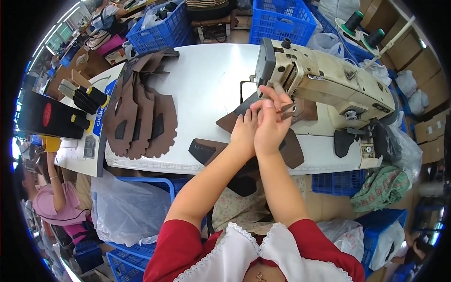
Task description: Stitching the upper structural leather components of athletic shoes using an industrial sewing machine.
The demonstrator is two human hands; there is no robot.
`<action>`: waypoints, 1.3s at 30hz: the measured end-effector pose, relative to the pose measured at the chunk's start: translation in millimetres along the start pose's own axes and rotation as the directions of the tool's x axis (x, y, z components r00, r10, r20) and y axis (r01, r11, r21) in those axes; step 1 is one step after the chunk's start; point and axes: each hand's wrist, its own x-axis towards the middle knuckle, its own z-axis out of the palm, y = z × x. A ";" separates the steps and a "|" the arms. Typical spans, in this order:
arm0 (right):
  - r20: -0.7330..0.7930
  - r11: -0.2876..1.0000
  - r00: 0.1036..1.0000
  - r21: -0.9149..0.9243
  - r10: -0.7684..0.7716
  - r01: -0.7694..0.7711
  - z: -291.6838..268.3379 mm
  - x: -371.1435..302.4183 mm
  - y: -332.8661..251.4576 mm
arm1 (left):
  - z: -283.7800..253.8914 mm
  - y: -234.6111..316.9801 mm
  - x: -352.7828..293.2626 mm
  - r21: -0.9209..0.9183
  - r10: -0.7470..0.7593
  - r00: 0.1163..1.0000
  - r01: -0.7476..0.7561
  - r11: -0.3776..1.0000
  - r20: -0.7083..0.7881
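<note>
The sewing machine [324, 80] stands on the table [206, 80], toward its right end. Left of the machine, well apart, a stack of cut pieces [141, 117] lies on the tabletop. Just before the machine's head, both hands [260, 127] meet over a piece [291, 148] lying there. Behind the machine stand crates [282, 21]; right of it, what may be thread cones [364, 28].

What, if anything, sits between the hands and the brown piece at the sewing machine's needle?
Nothing visible. The left hand and right hand are already on the brown piece beside the machine head. The right hand's fingers hide the needle area itself, so that spot cannot be checked.
</note>
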 end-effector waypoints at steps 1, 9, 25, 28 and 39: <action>0.000 1.000 1.000 -0.005 0.000 0.000 -10.7 -0.9 4.2 | -6.2 2.3 -3.9 0.048 0.011 1.000 -0.012 0.999 0.023; 0.393 0.861 0.914 -0.424 -0.104 0.281 -103.6 14.0 -16.8 | -19.3 -13.8 -19.4 0.094 0.068 0.996 -0.062 0.994 -0.062; 0.535 0.099 0.794 -0.841 0.287 0.531 -146.2 14.8 7.9 | -40.8 -40.0 -21.0 0.041 0.222 0.975 -0.221 0.974 -0.007; 0.523 0.093 0.804 -0.849 0.283 0.520 -148.3 10.1 6.3 | -42.6 -38.5 -20.0 0.029 0.239 0.971 -0.239 0.971 0.005; 0.497 0.041 0.818 -0.860 0.288 0.508 -148.6 -9.5 -13.3 | -44.4 -34.2 -23.3 -0.016 0.332 0.943 -0.332 0.943 -0.002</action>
